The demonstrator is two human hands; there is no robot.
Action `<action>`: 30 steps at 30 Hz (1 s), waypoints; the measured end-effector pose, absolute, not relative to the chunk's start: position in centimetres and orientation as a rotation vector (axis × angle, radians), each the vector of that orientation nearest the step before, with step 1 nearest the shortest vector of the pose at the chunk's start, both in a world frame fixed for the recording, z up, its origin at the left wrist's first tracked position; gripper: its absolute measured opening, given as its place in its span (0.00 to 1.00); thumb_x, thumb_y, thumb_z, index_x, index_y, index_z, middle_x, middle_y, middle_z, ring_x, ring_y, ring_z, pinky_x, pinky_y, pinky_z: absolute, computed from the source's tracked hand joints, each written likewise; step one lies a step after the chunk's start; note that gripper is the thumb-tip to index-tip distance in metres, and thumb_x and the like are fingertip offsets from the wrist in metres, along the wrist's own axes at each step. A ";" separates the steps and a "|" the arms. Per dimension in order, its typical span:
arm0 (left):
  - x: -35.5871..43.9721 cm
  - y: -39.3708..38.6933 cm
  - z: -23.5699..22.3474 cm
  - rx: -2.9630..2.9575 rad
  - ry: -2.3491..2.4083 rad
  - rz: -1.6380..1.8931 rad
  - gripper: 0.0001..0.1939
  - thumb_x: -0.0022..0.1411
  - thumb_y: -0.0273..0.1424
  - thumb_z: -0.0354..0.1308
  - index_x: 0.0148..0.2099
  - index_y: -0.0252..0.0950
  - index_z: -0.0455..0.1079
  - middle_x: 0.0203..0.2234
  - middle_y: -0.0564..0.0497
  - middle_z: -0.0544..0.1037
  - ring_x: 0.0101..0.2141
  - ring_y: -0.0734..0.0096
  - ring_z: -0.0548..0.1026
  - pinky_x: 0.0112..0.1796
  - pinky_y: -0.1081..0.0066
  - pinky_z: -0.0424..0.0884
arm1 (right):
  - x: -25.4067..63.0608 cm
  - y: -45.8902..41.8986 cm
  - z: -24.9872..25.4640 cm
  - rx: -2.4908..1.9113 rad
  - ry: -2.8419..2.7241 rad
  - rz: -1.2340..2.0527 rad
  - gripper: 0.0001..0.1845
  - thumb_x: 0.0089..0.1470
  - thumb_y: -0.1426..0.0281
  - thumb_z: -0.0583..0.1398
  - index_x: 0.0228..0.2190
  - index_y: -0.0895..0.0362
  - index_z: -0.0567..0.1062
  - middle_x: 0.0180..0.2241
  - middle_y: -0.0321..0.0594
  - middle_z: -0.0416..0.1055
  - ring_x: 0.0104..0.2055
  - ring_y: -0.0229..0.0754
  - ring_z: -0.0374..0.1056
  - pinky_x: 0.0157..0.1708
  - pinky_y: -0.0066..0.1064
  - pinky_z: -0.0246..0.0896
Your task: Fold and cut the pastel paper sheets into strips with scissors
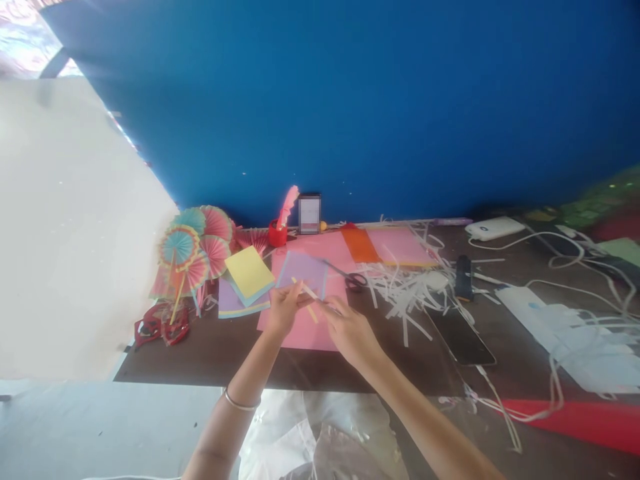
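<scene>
Over the middle of the table, my left hand [283, 312] pinches one end of a narrow white strip [311, 291]. The strip slants down to the fingers of my right hand [350, 328], which are closed on its other end. A thin yellow strip [313, 314] shows beneath and between the hands; whether the left fingers hold it too is unclear. Below them lie a purple sheet [296, 265] with a pale blue border and a large pink sheet [313, 339]. Scissors [356, 282] with dark handles rest right of the purple sheet, their blades over its edge.
Yellow and blue paper [250, 275] lies to the left, beside folded paper fans [179, 247]. A red pot [277, 233] and a propped phone [309, 215] stand at the back. White paper scraps [400, 287], another phone [463, 337] and cables [553, 380] cover the right.
</scene>
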State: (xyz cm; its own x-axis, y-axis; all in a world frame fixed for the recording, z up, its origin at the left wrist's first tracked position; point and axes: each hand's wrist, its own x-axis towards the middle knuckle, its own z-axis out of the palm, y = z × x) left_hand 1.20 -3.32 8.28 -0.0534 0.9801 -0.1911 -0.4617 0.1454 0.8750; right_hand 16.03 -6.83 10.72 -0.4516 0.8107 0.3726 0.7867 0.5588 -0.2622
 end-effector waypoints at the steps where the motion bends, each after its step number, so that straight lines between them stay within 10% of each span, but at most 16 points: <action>1: 1.2 -3.4 8.3 0.686 0.995 1.333 0.19 0.47 0.43 0.62 0.27 0.30 0.72 0.34 0.42 0.78 0.38 0.54 0.76 0.41 0.58 0.72 | 16.0 -6.9 10.6 -1.288 -2.339 0.064 0.23 0.51 0.82 0.47 0.44 0.55 0.71 0.36 0.41 0.70 0.24 0.33 0.63 0.19 0.24 0.50; 30: 1.8 -3.8 8.2 0.648 1.036 1.326 0.19 0.48 0.43 0.61 0.32 0.29 0.73 0.38 0.40 0.77 0.38 0.56 0.76 0.41 0.57 0.72 | 15.9 -7.1 9.4 -1.324 -2.333 0.003 0.22 0.51 0.82 0.48 0.43 0.55 0.72 0.39 0.42 0.71 0.28 0.36 0.65 0.18 0.24 0.51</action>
